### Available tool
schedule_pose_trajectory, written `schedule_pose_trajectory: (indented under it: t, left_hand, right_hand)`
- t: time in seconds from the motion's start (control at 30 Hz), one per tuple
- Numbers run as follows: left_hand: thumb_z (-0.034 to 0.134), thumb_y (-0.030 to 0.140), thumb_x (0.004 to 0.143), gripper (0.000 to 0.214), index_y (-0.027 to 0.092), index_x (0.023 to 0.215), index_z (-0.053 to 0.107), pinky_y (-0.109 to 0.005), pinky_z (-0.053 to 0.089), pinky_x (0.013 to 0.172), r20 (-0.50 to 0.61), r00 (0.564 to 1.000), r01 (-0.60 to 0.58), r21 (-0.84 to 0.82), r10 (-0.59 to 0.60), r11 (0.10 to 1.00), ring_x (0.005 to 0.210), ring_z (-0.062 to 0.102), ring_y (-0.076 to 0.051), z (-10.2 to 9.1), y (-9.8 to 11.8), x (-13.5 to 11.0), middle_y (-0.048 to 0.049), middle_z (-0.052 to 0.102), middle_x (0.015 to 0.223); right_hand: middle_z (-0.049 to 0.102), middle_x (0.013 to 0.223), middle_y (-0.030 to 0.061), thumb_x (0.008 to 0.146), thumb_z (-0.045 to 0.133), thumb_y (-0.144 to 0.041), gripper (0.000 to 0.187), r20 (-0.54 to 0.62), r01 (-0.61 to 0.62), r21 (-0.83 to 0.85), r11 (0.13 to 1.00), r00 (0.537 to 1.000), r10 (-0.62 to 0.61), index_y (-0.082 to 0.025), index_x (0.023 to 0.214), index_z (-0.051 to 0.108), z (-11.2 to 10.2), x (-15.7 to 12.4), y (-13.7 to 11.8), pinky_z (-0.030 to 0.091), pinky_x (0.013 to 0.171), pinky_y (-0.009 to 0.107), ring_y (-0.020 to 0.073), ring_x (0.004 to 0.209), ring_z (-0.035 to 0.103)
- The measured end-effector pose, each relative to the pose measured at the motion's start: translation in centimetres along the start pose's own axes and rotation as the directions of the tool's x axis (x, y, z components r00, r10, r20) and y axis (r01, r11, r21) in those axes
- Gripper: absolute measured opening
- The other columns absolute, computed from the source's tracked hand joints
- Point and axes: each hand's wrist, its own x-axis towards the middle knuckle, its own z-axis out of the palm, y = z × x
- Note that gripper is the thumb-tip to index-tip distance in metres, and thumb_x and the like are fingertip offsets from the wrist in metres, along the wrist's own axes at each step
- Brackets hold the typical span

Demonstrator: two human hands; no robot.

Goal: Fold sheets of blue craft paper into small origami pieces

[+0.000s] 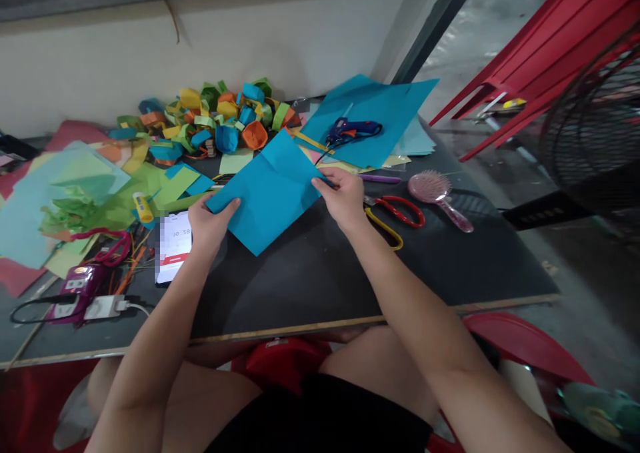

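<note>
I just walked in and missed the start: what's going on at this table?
A person's bare left hand and right hand hold a rectangular blue sheet of paper near opposite corners, above a black tabletop. Behind it lies a pile of small paper pieces in blue, green, yellow and orange. A dark-blue plastic glue gun rests on another blue sheet.

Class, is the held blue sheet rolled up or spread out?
Spread out: the blue sheet shows a broad face between left hand and right hand. Whether doubled, cannot tell.
</note>
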Motion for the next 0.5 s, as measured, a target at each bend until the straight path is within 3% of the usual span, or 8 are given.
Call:
schedule_pose_trajectory:
  t: [0.07,0.17,0.23,0.3,0.4,0.5]
  left_hand:
    - [0.086,0.041,0.057,0.042,0.018,0.089,0.069,-0.046,0.061,0.075,0.002,1.000,0.024,-0.028,-0.024,0.999,0.078,0.069,-0.027,0.1,0.0,0.0,-0.0084,0.072,0.089]
    - [0.085,0.041,0.059,0.044,0.019,0.094,0.069,-0.047,0.061,0.080,0.034,0.997,0.080,-0.128,-0.076,0.989,0.086,0.070,-0.027,0.3,0.2,0.1,-0.0100,0.072,0.098]
    - [0.085,0.042,0.059,0.048,0.019,0.097,0.068,-0.047,0.060,0.084,0.048,0.992,0.126,-0.196,-0.119,0.972,0.093,0.070,-0.028,0.5,0.3,0.0,-0.0109,0.071,0.105]
    - [0.086,0.042,0.059,0.050,0.019,0.099,0.067,-0.046,0.059,0.087,0.063,0.987,0.162,-0.252,-0.151,0.954,0.097,0.069,-0.029,0.8,0.3,-0.1,-0.0114,0.071,0.108]
    - [0.086,0.043,0.059,0.051,0.018,0.100,0.067,-0.045,0.059,0.089,0.084,0.982,0.185,-0.286,-0.168,0.940,0.100,0.068,-0.029,1.0,0.4,-0.4,-0.0109,0.071,0.107]
    - [0.086,0.042,0.059,0.051,0.018,0.100,0.068,-0.043,0.058,0.091,0.085,0.985,0.170,-0.295,-0.151,0.940,0.100,0.068,-0.027,1.1,0.6,-0.7,-0.0096,0.072,0.106]
  right_hand:
    - [0.072,0.093,0.0051,0.070,0.072,-0.040,0.026,-0.090,0.071,-0.012,0.997,0.993,-0.072,-0.022,0.090,0.069,0.0,0.1,0.0,0.053,0.088,0.039,0.0217,0.092,0.066]
    - [0.071,0.097,0.0033,0.068,0.075,-0.046,0.043,-0.121,-0.026,0.198,0.980,0.991,0.050,-0.025,0.104,0.063,0.1,0.3,0.0,0.054,0.087,0.037,0.0202,0.094,0.067]
    - [0.071,0.096,0.0027,0.063,0.078,-0.048,0.051,-0.025,-0.179,0.329,0.927,0.980,0.198,-0.026,0.106,0.060,0.3,0.4,0.0,0.055,0.082,0.035,0.0200,0.091,0.067]
    - [0.071,0.095,0.0038,0.061,0.077,-0.054,0.052,0.145,-0.322,0.373,0.870,0.947,0.288,-0.025,0.100,0.060,0.6,0.3,0.0,0.055,0.079,0.036,0.0215,0.090,0.067]
    - [0.071,0.097,0.0073,0.067,0.059,-0.076,0.062,0.351,-0.438,0.401,0.805,0.885,0.307,-0.024,0.101,0.062,1.0,-0.2,-0.2,0.054,0.080,0.042,0.0270,0.097,0.066]
    - [0.072,0.097,0.0093,0.067,0.039,-0.090,0.080,0.402,-0.468,0.459,0.755,0.867,0.294,-0.025,0.107,0.064,1.2,-0.5,-0.4,0.052,0.083,0.047,0.0307,0.102,0.064]
